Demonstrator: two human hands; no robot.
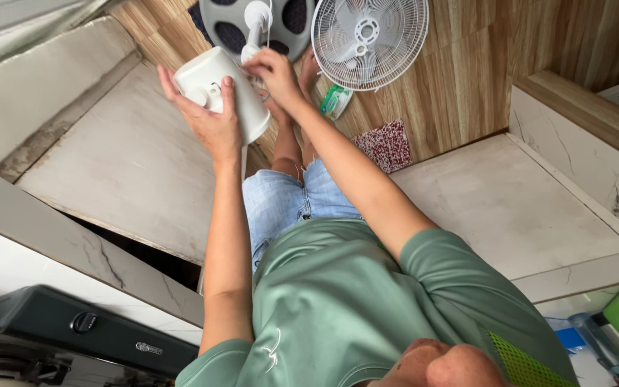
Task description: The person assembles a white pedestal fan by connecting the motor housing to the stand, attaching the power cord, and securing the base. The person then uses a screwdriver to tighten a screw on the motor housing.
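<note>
In the upper middle of the frame, above the wooden floor (467,79), the person holds a white plastic fan motor housing (220,89) raised in front of them. The left hand (209,122) cups it from below and behind, fingers closed around its smooth, rounded body, thumb pressed on the near face. The right hand (275,72) reaches over the top edge with fingers curled and pinched at the spot where the housing meets the white pole (256,25); whether they grip a small part there cannot be told. To do this well, the left hand should probably keep the housing steady and square while the right works with small, careful fingertip turns, since glossy plastic slips easily. Just beyond, in the top centre, the round wire fan grille (369,39) lies flat on the floor, thin white spokes radiating from a hub, beside the grey perforated fan base (223,25). A speckled red mat (388,143) lies nearby. Pale, veined stone steps (517,208) flank the person, and a dark stove (59,337) sits at lower left.
</note>
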